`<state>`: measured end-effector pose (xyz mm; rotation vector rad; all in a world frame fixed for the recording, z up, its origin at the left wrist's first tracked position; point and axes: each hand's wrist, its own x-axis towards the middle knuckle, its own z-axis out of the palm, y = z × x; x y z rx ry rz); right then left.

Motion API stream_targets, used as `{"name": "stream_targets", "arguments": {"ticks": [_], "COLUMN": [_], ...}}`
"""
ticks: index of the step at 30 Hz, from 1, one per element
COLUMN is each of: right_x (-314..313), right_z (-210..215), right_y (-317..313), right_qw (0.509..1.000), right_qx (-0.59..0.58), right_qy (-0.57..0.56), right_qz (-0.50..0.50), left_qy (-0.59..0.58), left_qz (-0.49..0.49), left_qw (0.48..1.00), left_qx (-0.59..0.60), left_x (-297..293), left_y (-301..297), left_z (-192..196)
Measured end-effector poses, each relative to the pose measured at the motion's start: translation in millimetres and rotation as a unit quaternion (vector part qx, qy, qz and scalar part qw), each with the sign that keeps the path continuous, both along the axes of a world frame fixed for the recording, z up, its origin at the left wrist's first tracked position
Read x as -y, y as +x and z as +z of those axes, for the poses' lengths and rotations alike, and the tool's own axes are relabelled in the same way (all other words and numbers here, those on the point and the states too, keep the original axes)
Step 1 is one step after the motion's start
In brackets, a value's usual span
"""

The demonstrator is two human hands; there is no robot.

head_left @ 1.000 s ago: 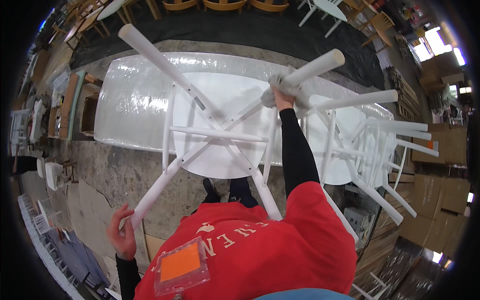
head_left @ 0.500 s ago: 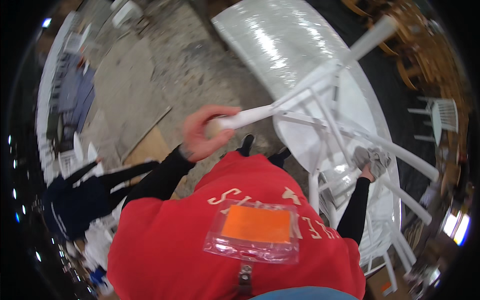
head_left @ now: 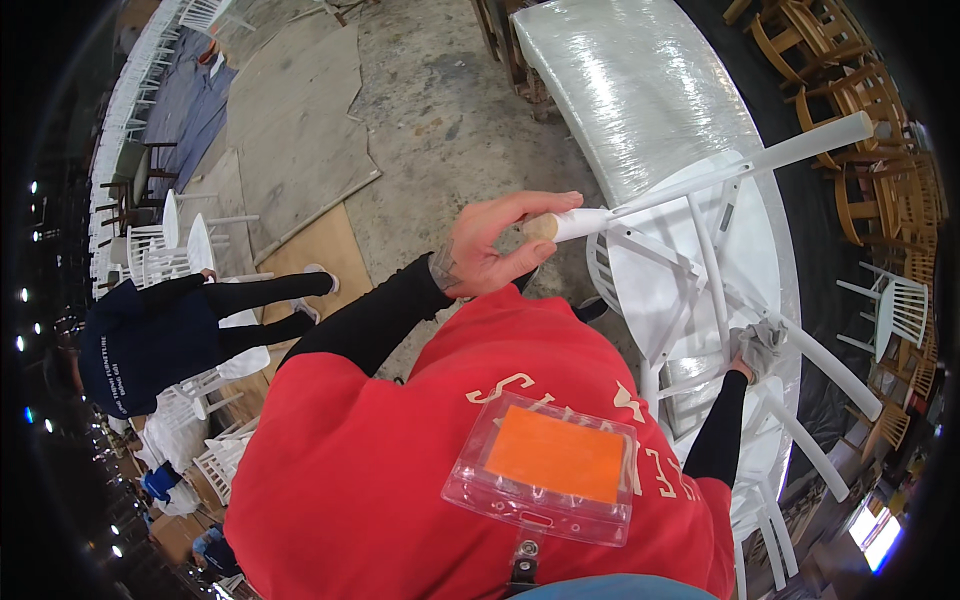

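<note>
A white wooden chair (head_left: 700, 270) lies upside down on a plastic-wrapped white table (head_left: 640, 90), its legs sticking out. My left hand (head_left: 495, 250) grips the bare wooden tip of one chair leg (head_left: 600, 220). My right hand (head_left: 755, 350) is mostly hidden under a grey rag (head_left: 765, 335), pressed against another leg of the chair at the right. My red shirt and a clear badge holder with an orange card (head_left: 550, 465) fill the lower middle.
Another person in dark clothes (head_left: 170, 320) stands at the left among several white chairs (head_left: 170, 240). Flat boards (head_left: 290, 130) lie on the concrete floor. Wooden chairs (head_left: 860, 110) crowd the right edge, with one more white chair (head_left: 900, 305).
The view has swung left and the chair now sits to my right. My left hand has closed on a chair leg's tip; my right hand stays on the rag at another leg.
</note>
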<state>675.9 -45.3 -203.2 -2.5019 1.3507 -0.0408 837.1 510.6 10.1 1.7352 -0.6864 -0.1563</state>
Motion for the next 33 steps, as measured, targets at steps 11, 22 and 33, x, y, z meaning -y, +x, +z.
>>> {"name": "stream_targets", "arguments": {"ticks": [11,22,33], "right_x": [1.6,-1.5,-2.5], "right_z": [10.7,10.9,13.5], "right_y": [14.1,19.6,20.1], "right_qw": [0.997,0.991,0.988], "right_qx": [0.053,0.093,0.112], "right_qy": [-0.013,-0.013,-0.014], "right_qz": [0.056,0.093,0.103], "left_qy": [0.092,0.017,0.08], "left_qz": [-0.05,-0.072,0.013], "left_qw": [0.993,0.996,0.993], "left_qx": [0.052,0.042,0.084], "left_x": [-13.6,-18.7,-7.6], "left_y": [12.8,22.0,1.8], "left_z": [12.6,7.3,12.5]}}
